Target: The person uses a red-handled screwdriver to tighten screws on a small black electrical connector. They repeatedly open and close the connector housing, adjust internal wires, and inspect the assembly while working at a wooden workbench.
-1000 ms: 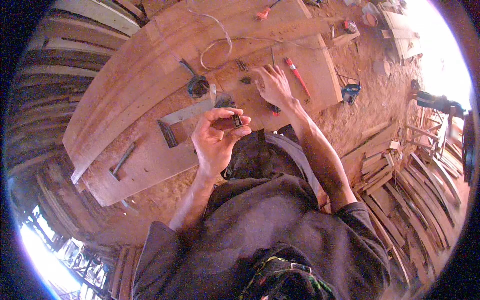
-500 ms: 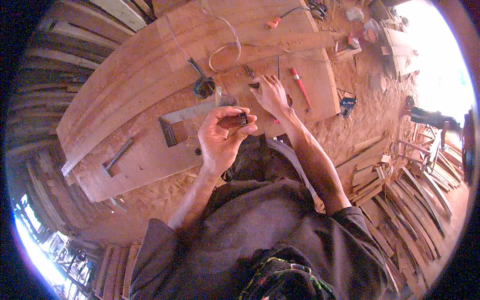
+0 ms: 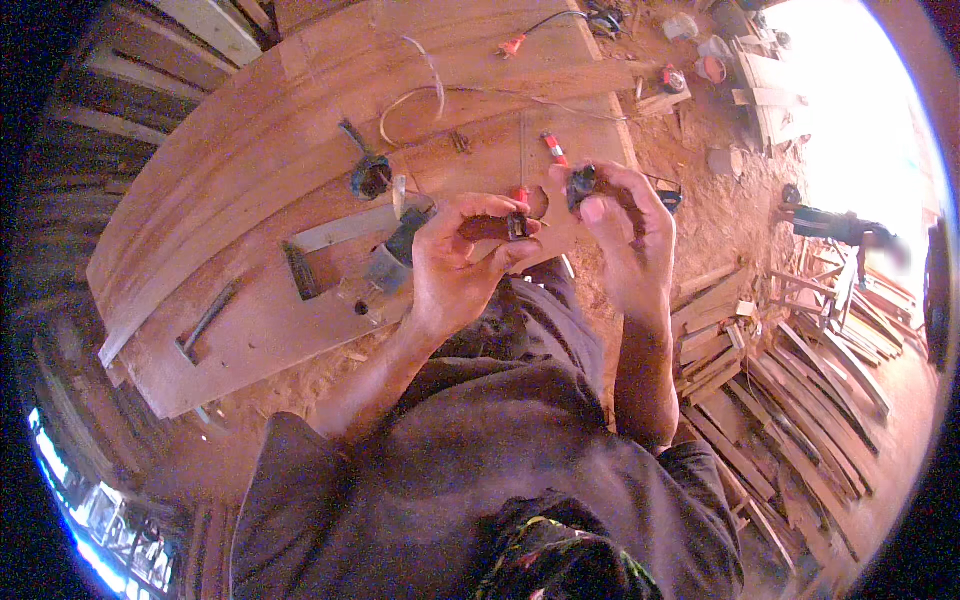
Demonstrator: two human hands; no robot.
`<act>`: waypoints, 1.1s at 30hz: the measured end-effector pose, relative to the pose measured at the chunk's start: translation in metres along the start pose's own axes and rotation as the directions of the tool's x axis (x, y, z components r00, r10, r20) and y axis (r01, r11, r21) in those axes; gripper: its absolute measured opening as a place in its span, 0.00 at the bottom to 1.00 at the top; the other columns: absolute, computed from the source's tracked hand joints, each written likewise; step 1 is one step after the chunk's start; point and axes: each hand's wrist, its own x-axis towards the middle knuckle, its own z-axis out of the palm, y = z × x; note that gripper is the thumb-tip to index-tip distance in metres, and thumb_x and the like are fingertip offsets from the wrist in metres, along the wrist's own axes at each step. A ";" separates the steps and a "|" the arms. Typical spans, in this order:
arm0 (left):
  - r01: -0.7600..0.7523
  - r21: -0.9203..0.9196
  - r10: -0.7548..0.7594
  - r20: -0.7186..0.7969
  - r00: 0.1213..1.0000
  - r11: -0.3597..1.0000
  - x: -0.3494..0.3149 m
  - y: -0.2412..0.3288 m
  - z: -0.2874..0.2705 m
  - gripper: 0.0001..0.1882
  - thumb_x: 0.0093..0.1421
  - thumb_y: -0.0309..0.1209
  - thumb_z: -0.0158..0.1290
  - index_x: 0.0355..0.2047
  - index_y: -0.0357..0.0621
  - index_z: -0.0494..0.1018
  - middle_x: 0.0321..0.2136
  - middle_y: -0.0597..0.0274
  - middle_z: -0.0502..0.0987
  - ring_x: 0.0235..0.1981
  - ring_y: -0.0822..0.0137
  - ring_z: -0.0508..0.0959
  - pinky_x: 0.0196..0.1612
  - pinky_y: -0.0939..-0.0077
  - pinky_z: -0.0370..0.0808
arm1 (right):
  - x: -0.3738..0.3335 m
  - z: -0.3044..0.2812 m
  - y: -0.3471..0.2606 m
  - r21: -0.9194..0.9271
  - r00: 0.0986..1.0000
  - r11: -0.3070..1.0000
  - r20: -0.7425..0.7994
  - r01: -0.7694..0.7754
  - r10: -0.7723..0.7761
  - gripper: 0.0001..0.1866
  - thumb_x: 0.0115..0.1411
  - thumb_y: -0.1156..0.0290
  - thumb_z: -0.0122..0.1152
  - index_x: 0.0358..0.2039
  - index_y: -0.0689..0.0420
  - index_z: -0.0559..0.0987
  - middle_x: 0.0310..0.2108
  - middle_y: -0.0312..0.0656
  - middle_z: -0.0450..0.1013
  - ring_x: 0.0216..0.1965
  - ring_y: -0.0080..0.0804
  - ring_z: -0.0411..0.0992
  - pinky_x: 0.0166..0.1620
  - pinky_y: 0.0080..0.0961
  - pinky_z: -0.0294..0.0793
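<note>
Black part [image 3: 517,226] pinched in your left fingers [image 3: 488,205], open just its width; at its 2 o'clock your right fingers [image 3: 632,184], curled, grip a dark piece [image 3: 581,187].

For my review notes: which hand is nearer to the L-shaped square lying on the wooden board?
Left. The left hand is to the right of the L-shaped square; the right hand is farther right, beyond the left one.

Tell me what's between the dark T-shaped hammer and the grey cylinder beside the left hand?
The head view shows a dark-handled L-shaped metal square on the brown wooden board.
</note>
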 end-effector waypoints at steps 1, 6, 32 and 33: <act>-0.003 -0.022 0.004 0.014 1.000 1.000 0.001 -0.002 0.004 0.20 0.52 0.15 0.61 0.45 0.39 0.71 0.41 0.51 0.78 0.42 0.58 0.81 0.45 0.64 0.80 | -0.003 -0.003 -0.003 0.037 1.000 0.999 0.009 0.001 -0.002 0.15 0.61 0.71 0.60 0.47 0.65 0.75 0.43 0.44 0.78 0.46 0.30 0.75 0.53 0.27 0.71; -0.024 -0.047 0.029 0.111 0.993 0.999 0.006 -0.006 0.018 0.22 0.52 0.16 0.62 0.47 0.38 0.70 0.44 0.51 0.78 0.43 0.58 0.81 0.46 0.64 0.80 | -0.015 -0.011 -0.006 0.084 0.999 0.995 0.025 0.045 -0.047 0.17 0.62 0.70 0.58 0.48 0.65 0.71 0.45 0.47 0.76 0.46 0.34 0.75 0.52 0.29 0.72; -0.008 0.130 0.001 0.049 0.999 0.991 0.020 0.015 0.044 0.20 0.49 0.20 0.66 0.43 0.36 0.74 0.37 0.60 0.80 0.40 0.70 0.81 0.44 0.75 0.79 | -0.013 -0.017 -0.007 0.387 0.994 0.921 -0.083 -0.039 0.078 0.15 0.64 0.74 0.57 0.49 0.67 0.73 0.42 0.45 0.76 0.43 0.32 0.75 0.50 0.29 0.75; -0.025 0.130 0.020 0.045 0.999 0.991 0.021 0.016 0.044 0.20 0.49 0.20 0.66 0.43 0.36 0.74 0.36 0.60 0.80 0.39 0.70 0.81 0.44 0.75 0.79 | -0.012 -0.017 -0.008 0.398 0.992 0.916 -0.088 -0.045 0.087 0.15 0.64 0.74 0.57 0.49 0.67 0.73 0.42 0.45 0.76 0.43 0.32 0.75 0.50 0.30 0.75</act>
